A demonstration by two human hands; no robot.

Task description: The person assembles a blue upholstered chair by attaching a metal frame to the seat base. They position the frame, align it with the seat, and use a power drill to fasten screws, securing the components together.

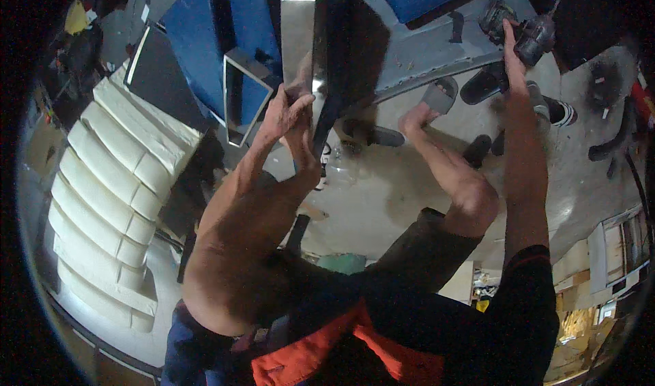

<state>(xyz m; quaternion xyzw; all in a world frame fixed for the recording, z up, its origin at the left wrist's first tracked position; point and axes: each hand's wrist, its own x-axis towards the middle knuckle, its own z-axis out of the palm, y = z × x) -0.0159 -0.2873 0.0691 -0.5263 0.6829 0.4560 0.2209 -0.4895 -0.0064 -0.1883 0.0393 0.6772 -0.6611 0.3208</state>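
Left hand point(290, 110) is curled w/ fingers closed on the edge of a shiny metal box point(303, 38), held up front-centre. Right hand point(513, 48) is wrapped around a dark power tool point(525, 31) at arm's length, upper right. Cream padded cushion point(109, 202) on the left.

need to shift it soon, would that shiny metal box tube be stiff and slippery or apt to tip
The metal tube looks rigid, with straight, flat walls. Its glossy face suggests a slippery grip. It seems to stand tall and narrow, steadied by the left hand, so it may tip if released.

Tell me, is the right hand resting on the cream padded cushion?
No. The right hand is stretched out to a dark power tool on the floor, far from the cream cushion at the left.
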